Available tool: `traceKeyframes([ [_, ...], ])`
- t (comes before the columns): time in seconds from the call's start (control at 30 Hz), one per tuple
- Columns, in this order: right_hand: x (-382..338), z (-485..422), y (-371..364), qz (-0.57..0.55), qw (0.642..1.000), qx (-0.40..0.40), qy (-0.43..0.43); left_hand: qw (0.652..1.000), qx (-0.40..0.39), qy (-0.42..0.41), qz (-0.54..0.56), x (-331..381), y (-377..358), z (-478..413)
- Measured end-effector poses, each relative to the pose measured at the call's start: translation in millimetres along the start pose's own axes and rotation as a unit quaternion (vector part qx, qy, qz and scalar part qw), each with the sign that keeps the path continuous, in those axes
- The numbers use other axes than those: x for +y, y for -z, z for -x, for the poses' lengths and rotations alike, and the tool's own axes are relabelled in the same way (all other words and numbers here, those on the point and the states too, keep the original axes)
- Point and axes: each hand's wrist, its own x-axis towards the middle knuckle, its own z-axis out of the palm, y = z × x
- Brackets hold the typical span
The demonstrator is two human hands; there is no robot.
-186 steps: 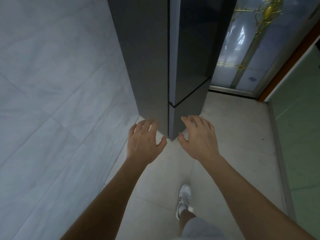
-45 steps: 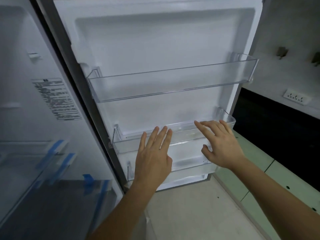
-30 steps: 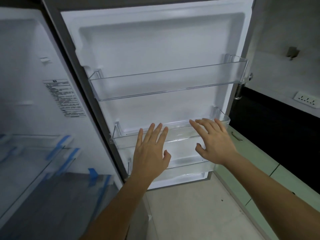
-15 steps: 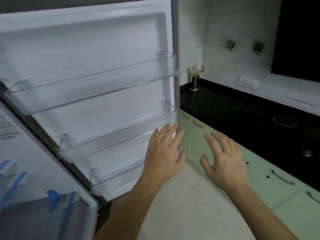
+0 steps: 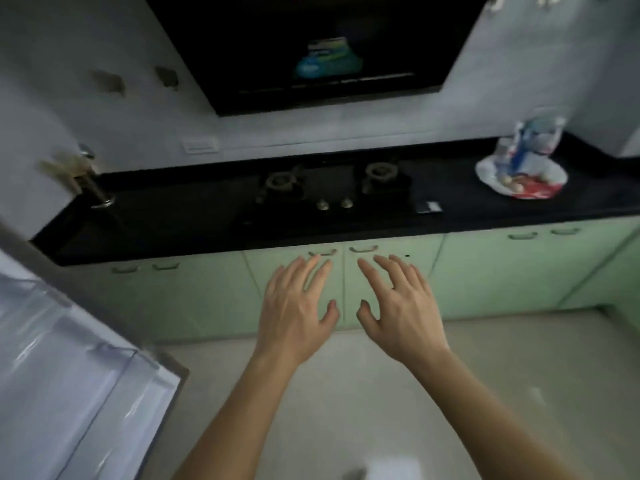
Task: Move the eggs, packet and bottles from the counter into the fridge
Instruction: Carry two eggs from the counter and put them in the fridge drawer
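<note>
Task items: a white bag (image 5: 498, 168) lies on the black counter (image 5: 450, 216) at its far right end, well apart from both hands. A blue, white and red packet (image 5: 535, 140) stands upright at the back of the bag, against the wall. A red-and-white patch shows at the bag's near edge. A few small pale round shapes (image 5: 512, 181) sit in the bag's opening; blur prevents telling whether they are eggs. Bottles cannot be made out.

Writing: none is readable on the packet or bag. A blue, green and yellow sticker (image 5: 327, 58) is fixed to the black hood (image 5: 398, 36) above the stove; its print is too blurred to read.

Hands: the left hand (image 5: 294, 306) and right hand (image 5: 398, 306) are held out side by side, palms down, close together but apart. Fingers on both are straight and spread, thumbs turned inward. Neither holds or touches anything. They hang in front of the pale green cabinet doors (image 5: 207, 292) below the counter.

Surroundings: a two-burner stove (image 5: 332, 192) with two knobs is set into the middle of the counter. A wall socket (image 5: 200, 145) sits on the wall at the far left. A blurred metal holder (image 5: 93, 188) stands at the counter's left end. The open fridge door (image 5: 69, 358), white inside with a clear shelf, occupies the near left.
</note>
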Motion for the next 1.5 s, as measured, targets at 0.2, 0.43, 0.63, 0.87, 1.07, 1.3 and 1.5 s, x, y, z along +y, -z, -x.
traceKeyframes([
  [0.2, 35, 93, 30, 0.062, 0.986, 0.007, -0.154, 0.992, -0.037, -0.108, 0.062, 62, -28, 21],
  [0.43, 66, 184, 57, 0.093, 0.955, 0.026, -0.281, 0.970, -0.079, -0.204, 0.104, 139, -48, 39],
  [0.63, 107, 220, 70, 0.097, 0.931, 0.046, -0.349, 0.955, -0.094, -0.259, 0.111, 201, -69, 29],
  [0.87, 190, 216, 67, 0.088, 0.922, 0.054, -0.373, 0.948, -0.112, -0.282, 0.097, 264, -109, -16],
  [1.07, 307, 184, 76, 0.072, 0.923, 0.054, -0.374, 0.950, -0.122, -0.279, 0.076, 337, -154, -85],
  [1.3, 415, 146, 99, 0.069, 0.932, 0.038, -0.353, 0.960, -0.126, -0.237, 0.073, 402, -185, -143],
  [1.5, 474, 112, 98, 0.061, 0.939, 0.030, -0.337, 0.965, -0.126, -0.221, 0.066, 434, -215, -195],
])
